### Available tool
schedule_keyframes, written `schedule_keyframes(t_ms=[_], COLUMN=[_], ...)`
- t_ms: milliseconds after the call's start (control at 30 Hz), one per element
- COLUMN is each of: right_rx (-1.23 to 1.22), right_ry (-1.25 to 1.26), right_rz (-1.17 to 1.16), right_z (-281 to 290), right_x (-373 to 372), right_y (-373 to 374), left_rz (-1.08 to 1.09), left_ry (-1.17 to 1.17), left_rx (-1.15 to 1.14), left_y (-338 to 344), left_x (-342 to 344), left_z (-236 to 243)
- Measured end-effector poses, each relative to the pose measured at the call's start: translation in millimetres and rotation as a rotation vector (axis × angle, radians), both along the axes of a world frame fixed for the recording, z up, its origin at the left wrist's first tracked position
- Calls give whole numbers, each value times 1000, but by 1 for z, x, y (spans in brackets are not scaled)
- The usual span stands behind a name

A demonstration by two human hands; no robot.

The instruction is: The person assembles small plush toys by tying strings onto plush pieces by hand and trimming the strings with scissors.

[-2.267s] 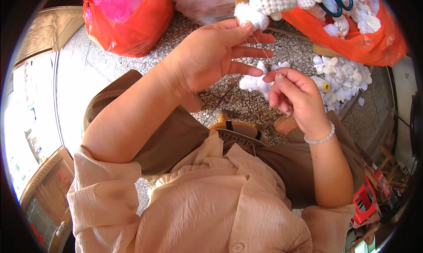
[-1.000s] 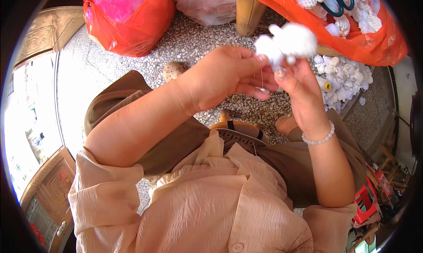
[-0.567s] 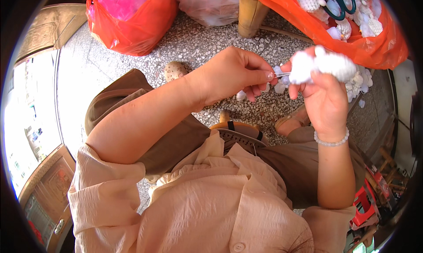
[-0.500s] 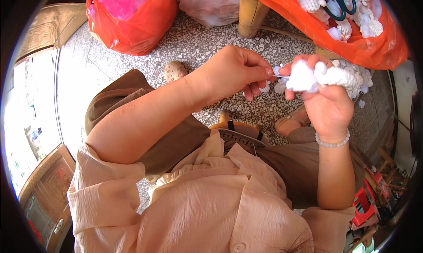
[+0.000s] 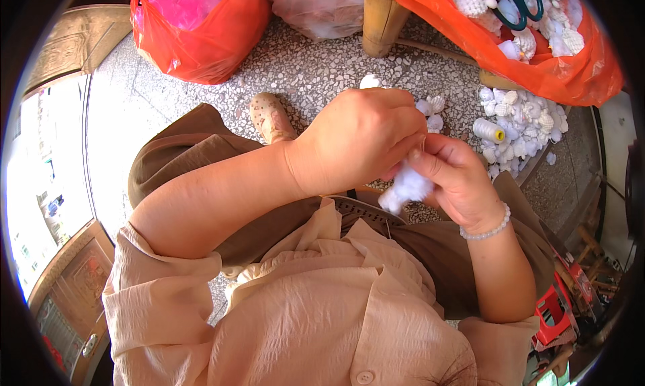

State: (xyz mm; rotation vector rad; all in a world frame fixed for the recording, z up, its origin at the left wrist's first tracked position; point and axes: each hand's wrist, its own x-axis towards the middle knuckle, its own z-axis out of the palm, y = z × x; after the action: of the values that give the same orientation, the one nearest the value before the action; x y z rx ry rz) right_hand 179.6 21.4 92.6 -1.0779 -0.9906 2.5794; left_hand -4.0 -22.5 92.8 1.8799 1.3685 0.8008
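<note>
My left hand (image 5: 359, 141) is closed, its back toward me and its fingertips mostly hidden against my other hand, so what it grips does not show. Thumb and fingers of my right hand (image 5: 460, 178), with a pale bead bracelet at the wrist, pinch a white crocheted piece (image 5: 408, 186). The piece hangs down between both hands, blurred by motion, above my lap. Beyond the right hand, a spool of white thread (image 5: 488, 131) with a yellow core lies by a heap of small white crocheted pieces (image 5: 524, 120) on the floor.
An orange bag (image 5: 571, 77) with more white pieces and dark green-handled scissors (image 5: 517, 10) is at the far right. A red bag (image 5: 208, 43), a clear bag (image 5: 319, 10) and a bamboo leg (image 5: 383, 26) stand at the back. A red plastic stool (image 5: 554, 312) is at right.
Both hands have come together and nearer to me; the right moved left and down with the white piece. The thread stretched between them no longer shows. The spool and heap are now uncovered.
</note>
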Motion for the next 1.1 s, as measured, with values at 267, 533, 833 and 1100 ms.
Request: schedule_keyframes(t_ms=[267, 533, 833, 1100], right_rx=[-56, -92, 221, 891], right_ry=[-124, -292, -384, -452], right_rz=[20, 28, 177, 135], right_z=[13, 5, -15, -20], right_x=[4, 8, 11, 14], right_y=[0, -12, -49, -51], left_rz=[22, 414, 533, 501], left_ry=[-89, -1150, -1534, -1482], left_rx=[116, -1689, -1259, -1167], left_y=[0, -37, -23, -19], left_x=[-8, 10, 15, 11], left_z=[-22, -50, -45, -44])
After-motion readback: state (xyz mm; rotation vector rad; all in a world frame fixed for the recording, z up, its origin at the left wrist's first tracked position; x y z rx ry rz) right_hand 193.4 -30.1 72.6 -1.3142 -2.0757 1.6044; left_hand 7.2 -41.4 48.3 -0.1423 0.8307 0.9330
